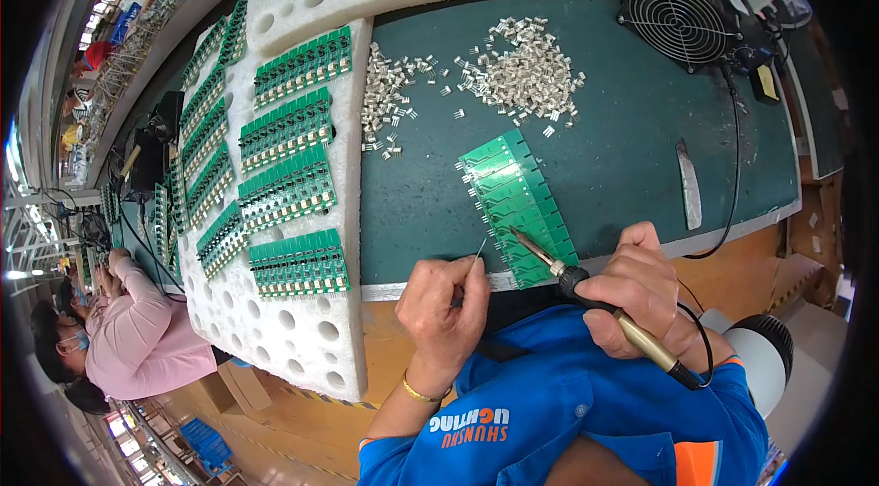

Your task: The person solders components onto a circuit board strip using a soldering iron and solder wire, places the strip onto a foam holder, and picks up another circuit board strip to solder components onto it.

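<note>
A green circuit board panel (502,176) lies on the dark green bench mat, with a row of white connectors and pins along its left edge. My left hand (445,310) is closed in a pinch on a thin solder wire (482,248), which points at that edge. Wrapped round the handle of a soldering iron (638,337), my right hand (634,292) is closed too. The iron's metal tip reaches over the panel's lower part, close to the wire's end. Whether tip and wire touch the same pin cannot be made out.
Loose small white connectors (526,74) lie heaped on the mat. White foam trays (316,332) hold rows of populated boards (298,264) at left and back. A black fan (678,14) and a metal strip (688,184) are at right. Another person (146,330) sits at left.
</note>
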`<state>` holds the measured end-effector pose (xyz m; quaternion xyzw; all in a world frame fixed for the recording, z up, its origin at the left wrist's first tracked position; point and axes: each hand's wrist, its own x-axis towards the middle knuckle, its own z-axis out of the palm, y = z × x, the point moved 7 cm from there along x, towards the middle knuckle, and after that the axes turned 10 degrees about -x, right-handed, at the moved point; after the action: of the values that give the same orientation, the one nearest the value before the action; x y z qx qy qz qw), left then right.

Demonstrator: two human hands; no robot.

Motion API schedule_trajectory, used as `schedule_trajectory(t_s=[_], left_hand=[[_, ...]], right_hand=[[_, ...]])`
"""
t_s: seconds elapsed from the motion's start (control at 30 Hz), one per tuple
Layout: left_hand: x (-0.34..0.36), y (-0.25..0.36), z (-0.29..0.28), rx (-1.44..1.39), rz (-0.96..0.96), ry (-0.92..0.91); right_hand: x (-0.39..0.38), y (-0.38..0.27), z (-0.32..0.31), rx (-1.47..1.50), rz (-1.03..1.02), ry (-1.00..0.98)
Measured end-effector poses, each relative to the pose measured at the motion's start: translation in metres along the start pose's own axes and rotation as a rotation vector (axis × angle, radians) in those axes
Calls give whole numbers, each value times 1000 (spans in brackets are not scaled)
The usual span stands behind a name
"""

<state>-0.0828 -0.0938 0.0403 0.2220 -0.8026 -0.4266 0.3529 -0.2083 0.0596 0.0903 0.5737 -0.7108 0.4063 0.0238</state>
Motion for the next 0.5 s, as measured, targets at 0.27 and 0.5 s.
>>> schedule_trajectory(t_s=[0.27, 0.5], left_hand=[[-14, -8, -10, -83, -112, -14], [-5, 9, -4, 40, -9, -74]], right_hand=[[-4, 8, -3, 40, -4, 86], [-6, 12, -3, 79, 1, 87]])
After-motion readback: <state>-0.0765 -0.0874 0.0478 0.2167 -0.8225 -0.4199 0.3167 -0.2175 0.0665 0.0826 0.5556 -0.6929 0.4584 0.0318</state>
